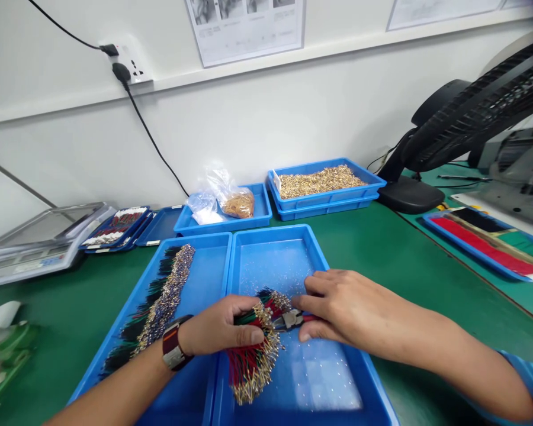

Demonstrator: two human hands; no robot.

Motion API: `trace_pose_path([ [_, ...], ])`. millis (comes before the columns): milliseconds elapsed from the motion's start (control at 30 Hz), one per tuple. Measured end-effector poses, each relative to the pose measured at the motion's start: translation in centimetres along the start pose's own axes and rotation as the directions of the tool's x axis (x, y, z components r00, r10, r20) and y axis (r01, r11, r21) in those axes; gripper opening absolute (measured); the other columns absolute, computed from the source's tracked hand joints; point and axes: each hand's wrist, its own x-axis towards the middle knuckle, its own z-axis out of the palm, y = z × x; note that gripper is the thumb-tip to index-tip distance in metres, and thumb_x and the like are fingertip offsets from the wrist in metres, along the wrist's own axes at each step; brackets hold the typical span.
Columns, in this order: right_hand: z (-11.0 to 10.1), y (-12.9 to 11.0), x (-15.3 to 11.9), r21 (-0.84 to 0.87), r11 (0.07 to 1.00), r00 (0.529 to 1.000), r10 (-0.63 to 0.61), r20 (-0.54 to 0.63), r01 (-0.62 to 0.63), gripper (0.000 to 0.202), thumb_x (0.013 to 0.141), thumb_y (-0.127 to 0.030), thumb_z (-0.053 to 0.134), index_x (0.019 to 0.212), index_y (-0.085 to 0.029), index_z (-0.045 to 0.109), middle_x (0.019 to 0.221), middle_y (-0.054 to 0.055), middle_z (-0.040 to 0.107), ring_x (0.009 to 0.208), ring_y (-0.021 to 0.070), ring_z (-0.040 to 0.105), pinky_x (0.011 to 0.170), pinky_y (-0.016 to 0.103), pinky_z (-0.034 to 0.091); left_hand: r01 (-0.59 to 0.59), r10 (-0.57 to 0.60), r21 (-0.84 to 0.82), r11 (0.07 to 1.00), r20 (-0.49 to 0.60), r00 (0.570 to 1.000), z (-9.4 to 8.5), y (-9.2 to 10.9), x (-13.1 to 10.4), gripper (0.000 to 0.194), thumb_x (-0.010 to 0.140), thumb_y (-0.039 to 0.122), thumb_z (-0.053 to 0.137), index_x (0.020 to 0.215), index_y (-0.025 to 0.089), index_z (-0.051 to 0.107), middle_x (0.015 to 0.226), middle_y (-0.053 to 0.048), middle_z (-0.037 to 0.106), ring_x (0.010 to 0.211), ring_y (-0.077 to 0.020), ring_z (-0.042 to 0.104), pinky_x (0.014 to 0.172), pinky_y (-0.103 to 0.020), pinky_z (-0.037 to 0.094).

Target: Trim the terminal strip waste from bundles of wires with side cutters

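My left hand [226, 325] is wrapped round a bundle of red, green and dark wires with gold metal ends [255, 361], above the right blue tray [311, 248]. Closed on a pair of pliers [291, 319] with a red handle is my right hand [342, 305]; the plier jaws touch the gold ends of the bundle. Behind the jaws, more red and green wires [278, 300] show with their tips up. Small pale bits are scattered over the right tray. In the left blue tray [226, 248], dark wires with metal ends [169, 296] lie in a long row.
At the back stand stacked trays of gold parts [324, 180] and a tray with plastic bags [269, 216]. A scale [39, 251] and small trays [119, 225] are at the left. A black fan [462, 112] and a tray of coloured strips [488, 242] are at the right.
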Motion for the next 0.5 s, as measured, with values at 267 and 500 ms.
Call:
trace_pose_path([
  [267,0.0,-0.14,-0.1,0.031,1.0,0.999,-0.001,0.041,0.0,0.045,0.11,-0.06,0.047,0.098,-0.023,0.068,0.083,0.002,0.061,0.07,0.0204,0.057,0.064,0.036,0.032,-0.006,0.009,0.071,0.997,-0.036,0.999,0.21,0.07,0.17,0.046,0.092,0.06,0.076,0.097,0.014,0.074,0.09,-0.003,0.067,0.084,-0.019,0.056,0.075,-0.027,0.045],
  [500,-0.44,-0.31,-0.42,-0.015,0.999,0.998,0.032,-0.057,-0.033,0.041,0.111,-0.058,0.049,0.094,-0.023,0.065,0.082,0.001,0.059,0.067,0.0195,0.055,0.062,0.036,0.03,-0.065,0.068,0.032,0.997,-0.094,0.993,0.33,0.38,0.52,0.048,0.095,0.061,0.073,0.111,0.016,0.078,0.108,-0.007,0.075,0.099,-0.0243,0.064,0.09,-0.032,0.049],
])
